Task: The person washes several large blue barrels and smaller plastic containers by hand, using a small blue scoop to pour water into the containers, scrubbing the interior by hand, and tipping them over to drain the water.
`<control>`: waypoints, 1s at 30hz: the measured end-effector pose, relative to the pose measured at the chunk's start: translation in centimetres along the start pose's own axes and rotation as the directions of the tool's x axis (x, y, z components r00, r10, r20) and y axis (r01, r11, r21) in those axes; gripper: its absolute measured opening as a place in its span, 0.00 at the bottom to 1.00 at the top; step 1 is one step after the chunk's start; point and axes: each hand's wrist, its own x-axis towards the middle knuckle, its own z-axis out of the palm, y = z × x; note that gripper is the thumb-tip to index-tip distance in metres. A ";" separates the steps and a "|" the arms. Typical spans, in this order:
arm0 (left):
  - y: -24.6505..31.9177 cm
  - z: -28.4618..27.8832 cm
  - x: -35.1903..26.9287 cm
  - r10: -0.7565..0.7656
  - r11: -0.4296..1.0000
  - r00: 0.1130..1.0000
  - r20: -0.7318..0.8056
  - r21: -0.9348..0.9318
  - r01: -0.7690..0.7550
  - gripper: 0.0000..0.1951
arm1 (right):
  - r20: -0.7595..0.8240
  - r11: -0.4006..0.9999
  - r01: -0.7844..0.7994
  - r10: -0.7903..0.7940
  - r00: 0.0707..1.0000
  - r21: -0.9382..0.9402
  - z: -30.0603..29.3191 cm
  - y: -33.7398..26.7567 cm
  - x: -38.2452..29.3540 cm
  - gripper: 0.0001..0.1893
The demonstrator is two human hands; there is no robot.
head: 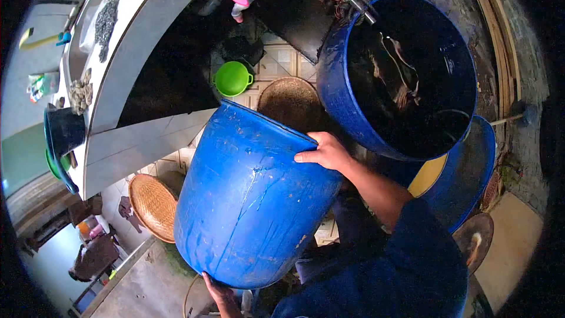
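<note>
A large blue plastic barrel (260, 198) is tilted in front of me, its rim towards the top and its base low in the view. Wet streaks run down its side. My right hand (324, 152) grips the rim at the right, thumb on the outer wall. Under the base edge is my left hand (217, 292), with its fingers partly hidden by the barrel. The inside of this barrel cannot be seen. At the upper right stands another blue barrel (331, 75) holding dark liquid, with a pipe spout (364, 13) over its rim.
A green plastic basin (232, 78) and a round woven basket (289, 97) are on the tiled floor beyond the barrel. Another woven basket (152, 205) leans at the left, below a tiled counter (132, 150). A further blue container (468, 176) stands at the right. Taps (240, 4) are at the top.
</note>
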 end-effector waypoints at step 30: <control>-9.7 -2.5 17.8 -0.377 0.894 0.925 -0.052 -0.281 0.348 0.48 | 0.030 0.820 0.088 -0.086 0.996 -0.565 9.3 -1.6 -3.9 0.16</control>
